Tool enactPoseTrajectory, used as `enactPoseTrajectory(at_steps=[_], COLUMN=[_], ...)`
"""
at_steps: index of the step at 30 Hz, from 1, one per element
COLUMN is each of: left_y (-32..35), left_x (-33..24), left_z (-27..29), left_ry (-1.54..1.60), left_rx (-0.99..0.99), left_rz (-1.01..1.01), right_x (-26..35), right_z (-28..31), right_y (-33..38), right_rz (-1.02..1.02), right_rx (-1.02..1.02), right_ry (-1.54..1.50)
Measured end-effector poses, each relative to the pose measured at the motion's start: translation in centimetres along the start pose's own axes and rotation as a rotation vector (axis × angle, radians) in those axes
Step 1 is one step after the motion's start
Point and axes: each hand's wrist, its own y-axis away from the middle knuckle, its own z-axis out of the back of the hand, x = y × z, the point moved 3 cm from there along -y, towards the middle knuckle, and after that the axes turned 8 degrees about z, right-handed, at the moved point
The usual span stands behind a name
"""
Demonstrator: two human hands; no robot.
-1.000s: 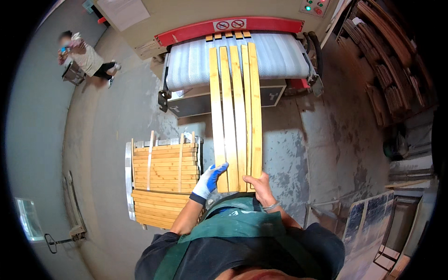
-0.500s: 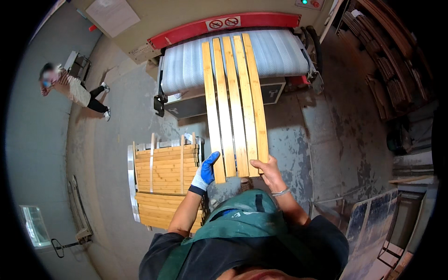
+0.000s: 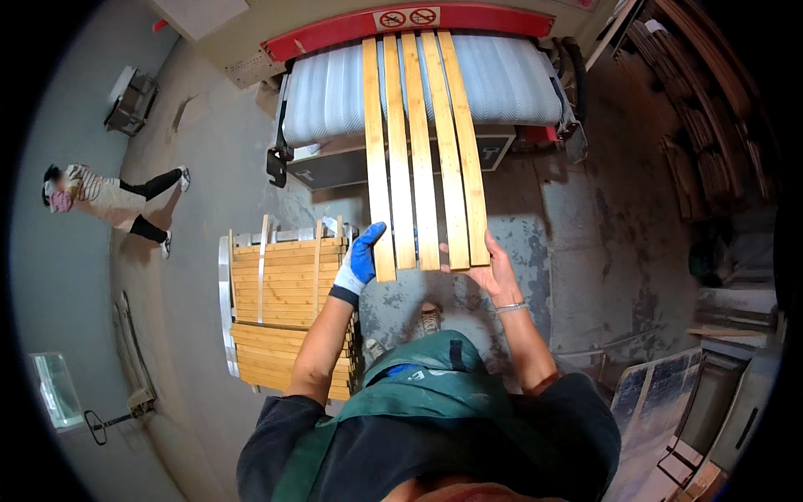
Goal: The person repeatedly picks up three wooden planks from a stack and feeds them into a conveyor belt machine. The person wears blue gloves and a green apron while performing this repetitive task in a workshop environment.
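Observation:
Several long pale wooden slats [image 3: 422, 151] lie side by side, their far ends resting on the white ribbed belt [image 3: 335, 92] of a machine with a red hood [image 3: 335, 33]. My left hand [image 3: 361, 255], in a blue glove, grips the near end of the leftmost slat. The bare right hand [image 3: 493, 272] supports the near ends of the right-hand slats from below. A green apron covers my chest at the bottom of the picture.
A stack of similar slats sits on a cart [image 3: 284, 309] at my left. Another person [image 3: 100, 201] is on the grey floor far left. Dark timber is stacked at the right [image 3: 703, 142], and panels lean at the lower right [image 3: 661, 393].
The slats have slid further toward the machine, and my hands have followed them forward. The person at the left has shifted position in the picture.

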Motion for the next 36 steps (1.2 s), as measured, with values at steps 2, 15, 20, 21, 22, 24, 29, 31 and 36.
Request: enactPoseTrajectory(at_steps=[2, 15, 20, 21, 22, 24, 29, 31, 36], left_y=[-0.8, -5.3, -6.8, -6.5, -6.5, -3.9, 5.5, 11.0, 30.1], left_x=[-0.7, -5.4, -6.7, -6.4, -5.9, -2.2, 12.8, 20.2, 37.1], left_z=[0.0, -0.8, 1.1, 1.2, 2.3, 5.6, 20.2, 27.6, 41.8], left_ry=[0.026, 0.06, 0.012, 0.118, 0.0, 0.02, 0.225, 0.509, 0.603], left_rx=[0.034, 0.268, 0.189, 0.411, 0.273, 0.327, 0.18, -0.061, -0.654], left_rz=[0.004, -0.045, -0.088, -0.084, -0.167, -0.097, -0.217, -0.183, -0.286], right_x=[0.3, 2.9, 3.6, 3.6, 3.4, 3.0, -5.3, -11.6, -32.8], right_z=[0.2, 2.6, 2.9, 3.1, 3.4, 6.8, 22.6, 26.0, 31.3], right_y=[-0.7, -7.4, -9.2, -9.3, -9.3, -7.8, -3.6, -1.7, 2.2], right_rz=[-0.013, 0.047, 0.065, 0.106, 0.115, 0.275, -0.127, -0.561, -0.865], right_rx=[-0.077, -0.05, -0.236, -0.238, -0.157, -0.317, -0.339, -0.117, -0.466], right_ry=[-0.011, 0.142, 0.166, 0.172, 0.15, 0.235, 0.045, -0.186, 0.928])
